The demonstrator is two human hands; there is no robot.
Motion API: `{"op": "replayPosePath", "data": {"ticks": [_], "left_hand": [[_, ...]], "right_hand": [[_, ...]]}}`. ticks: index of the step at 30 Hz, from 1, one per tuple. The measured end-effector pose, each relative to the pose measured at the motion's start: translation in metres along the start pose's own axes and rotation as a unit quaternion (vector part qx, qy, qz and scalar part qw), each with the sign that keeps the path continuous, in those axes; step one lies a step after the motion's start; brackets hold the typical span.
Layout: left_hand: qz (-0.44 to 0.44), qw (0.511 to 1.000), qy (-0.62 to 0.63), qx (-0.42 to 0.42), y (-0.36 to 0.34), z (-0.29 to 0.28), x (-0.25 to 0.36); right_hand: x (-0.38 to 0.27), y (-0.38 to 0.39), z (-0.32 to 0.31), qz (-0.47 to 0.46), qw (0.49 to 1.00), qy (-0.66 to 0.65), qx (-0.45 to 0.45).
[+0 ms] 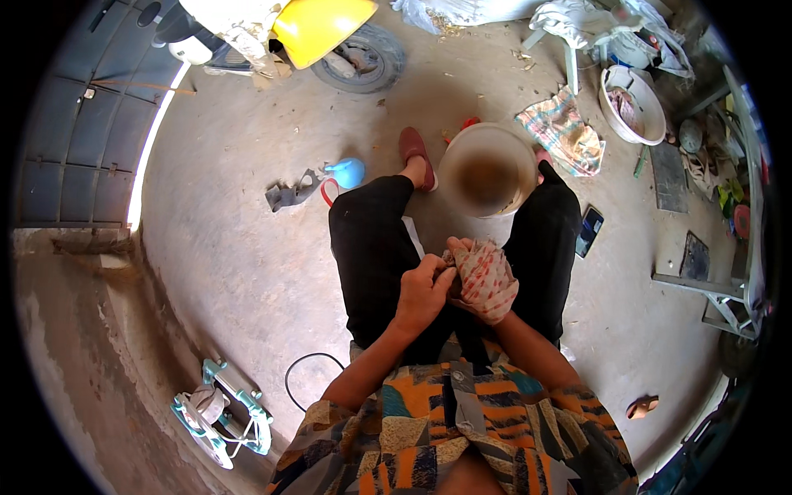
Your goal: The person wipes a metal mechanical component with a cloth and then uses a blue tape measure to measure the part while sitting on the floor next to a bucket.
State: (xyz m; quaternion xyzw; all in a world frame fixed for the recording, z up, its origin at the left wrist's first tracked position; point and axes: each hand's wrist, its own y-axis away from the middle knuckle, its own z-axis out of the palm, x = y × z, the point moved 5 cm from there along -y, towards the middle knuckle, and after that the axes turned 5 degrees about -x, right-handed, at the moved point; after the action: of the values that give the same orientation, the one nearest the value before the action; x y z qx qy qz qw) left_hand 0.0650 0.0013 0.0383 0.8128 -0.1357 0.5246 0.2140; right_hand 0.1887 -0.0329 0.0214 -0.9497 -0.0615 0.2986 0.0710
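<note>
In front of my lap my two hands meet. My left hand [422,290] is closed, its thumb and fingers pinched at a small dark thing whose kind I cannot make out. A white cloth with red marks [488,282] covers the back of my right hand [464,243], so only its curled fingertips and the wrist show. Those fingers are closed around the same spot, and what they grip is hidden. Just beyond, between my feet, stands a pale round bucket [452,165] with a brownish, blurred inside.
By my right knee lies a phone [589,232]; a checked cloth [563,132] and a white basin [612,76] are farther right. To the left are a blue balloon-like object [346,172] and a dark strip [290,195]. A wheeled frame [223,412] stands near the wall.
</note>
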Motion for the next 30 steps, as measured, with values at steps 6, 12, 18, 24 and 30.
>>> {"op": "replayPosePath", "data": {"ticks": [6, 12, 18, 24, 30], "left_hand": [[0.096, 0.990, -0.101, -0.014, 0.001, 0.001, 0.019], [0.191, 0.939, -0.271, -0.092, 0.010, 0.013, 0.028], [0.177, 0.969, -0.172, 0.011, 0.004, 0.006, 0.016], [-0.074, 0.978, 0.195, -0.010, -0.003, -0.017, -0.021], [-0.056, 0.948, 0.313, 0.032, -0.003, -0.031, -0.017]], "right_hand": [[-0.004, -0.008, -0.009, 0.019, 0.997, -0.055, -0.040], [0.015, -0.008, 0.012, 0.081, 0.984, -0.110, -0.112], [0.004, -0.007, -0.011, -0.006, 0.994, -0.101, 0.031], [0.020, -0.011, 0.012, 0.087, 0.871, -0.481, 0.048], [0.030, -0.016, 0.005, 0.157, 0.952, -0.264, -0.007]]}}
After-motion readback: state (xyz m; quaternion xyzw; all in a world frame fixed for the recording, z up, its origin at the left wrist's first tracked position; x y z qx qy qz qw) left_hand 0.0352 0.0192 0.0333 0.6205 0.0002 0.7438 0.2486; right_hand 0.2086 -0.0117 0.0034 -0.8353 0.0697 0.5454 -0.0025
